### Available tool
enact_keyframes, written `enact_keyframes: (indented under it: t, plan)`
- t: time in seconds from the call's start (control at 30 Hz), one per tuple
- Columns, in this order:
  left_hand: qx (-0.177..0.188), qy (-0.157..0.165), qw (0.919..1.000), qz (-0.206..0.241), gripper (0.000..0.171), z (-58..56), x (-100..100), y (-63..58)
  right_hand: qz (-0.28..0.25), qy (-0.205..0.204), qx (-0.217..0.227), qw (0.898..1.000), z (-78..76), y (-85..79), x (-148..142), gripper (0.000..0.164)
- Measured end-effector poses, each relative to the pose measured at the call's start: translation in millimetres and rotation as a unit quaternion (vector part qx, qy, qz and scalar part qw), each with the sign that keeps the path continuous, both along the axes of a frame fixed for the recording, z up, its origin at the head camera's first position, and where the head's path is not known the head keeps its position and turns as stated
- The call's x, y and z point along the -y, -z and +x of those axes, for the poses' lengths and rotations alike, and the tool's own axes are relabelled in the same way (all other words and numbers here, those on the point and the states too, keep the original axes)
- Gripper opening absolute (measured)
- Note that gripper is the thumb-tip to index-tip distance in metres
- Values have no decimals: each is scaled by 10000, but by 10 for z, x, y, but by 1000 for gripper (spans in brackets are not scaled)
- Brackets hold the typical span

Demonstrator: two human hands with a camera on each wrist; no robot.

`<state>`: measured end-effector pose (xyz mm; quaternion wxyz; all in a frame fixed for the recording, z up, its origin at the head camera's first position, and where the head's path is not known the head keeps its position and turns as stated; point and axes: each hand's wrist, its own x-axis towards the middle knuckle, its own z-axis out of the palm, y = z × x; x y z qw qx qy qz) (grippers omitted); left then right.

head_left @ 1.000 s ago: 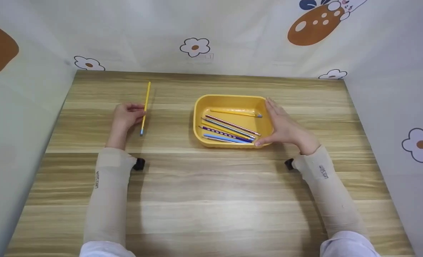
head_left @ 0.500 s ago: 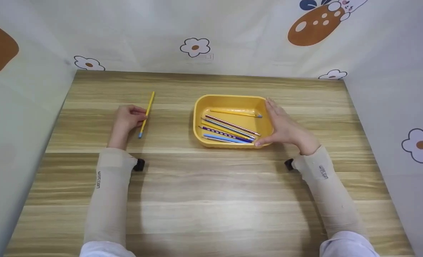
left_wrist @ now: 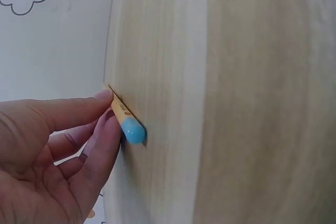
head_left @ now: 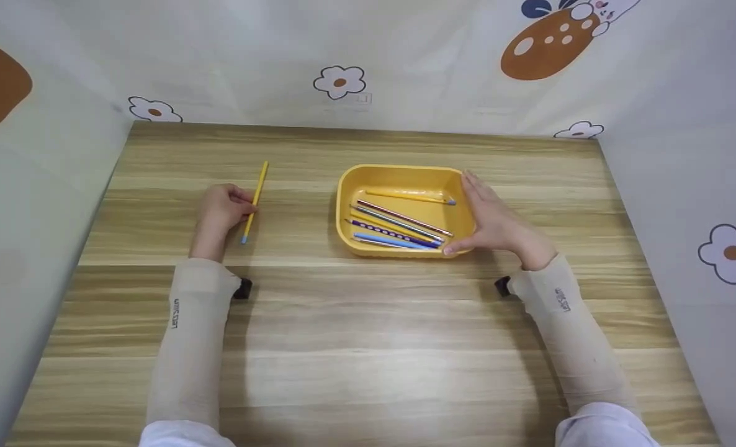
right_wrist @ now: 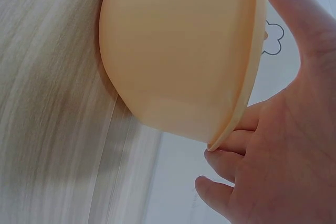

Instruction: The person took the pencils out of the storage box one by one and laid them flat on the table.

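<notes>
Between thumb and fingertips my left hand (head_left: 224, 208) pinches a yellow pencil (head_left: 261, 183) at the left of the table. The left wrist view shows the pencil's light-blue rounded end (left_wrist: 134, 131) facing the camera, with its shaft close against the wood. A yellow plastic basket (head_left: 405, 167) stands right of centre, and my right hand (head_left: 498, 220) grips its right end, thumb at the near corner and fingers at the far one. In the right wrist view, fingertips (right_wrist: 223, 163) wrap the rim of the basket (right_wrist: 184, 51).
Several pencils lie in the basket, among them a dark-red striped pencil (head_left: 405, 218), a purple dotted pencil (head_left: 386, 231) and a light-blue pencil (head_left: 393, 240). One yellow pencil (head_left: 408, 195) lies along the far side. A white patterned curtain (head_left: 250, 62) borders the wood table (head_left: 368, 347).
The pencil in my left hand has come down and toward me, its far end swinging slightly right. My left hand has shifted a little right. The right hand and basket have stayed put.
</notes>
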<state>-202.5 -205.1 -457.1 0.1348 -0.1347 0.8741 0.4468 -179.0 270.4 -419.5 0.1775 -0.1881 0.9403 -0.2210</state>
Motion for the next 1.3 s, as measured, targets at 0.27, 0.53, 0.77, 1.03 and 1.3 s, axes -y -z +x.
enact_keyframes:
  t: [0.27,0.53,0.77,1.03,1.3]
  plan:
    - [-38,-137,9996,261,30,43,17,-4,13,-8,-46,10000,2,14,0,147]
    - [-227,-204,9968,739,31,35,57,-4,18,32,-4,10000,9,-1,-4,147]
    - [-340,-261,9960,783,33,31,48,-33,35,1,-17,10000,4,-7,-3,147]
    - [-508,-287,9931,1015,35,25,6,-74,61,73,6,10000,0,1,6,146]
    - [-652,-244,9913,1113,35,18,-41,-130,99,89,4,9999,18,8,1,145]
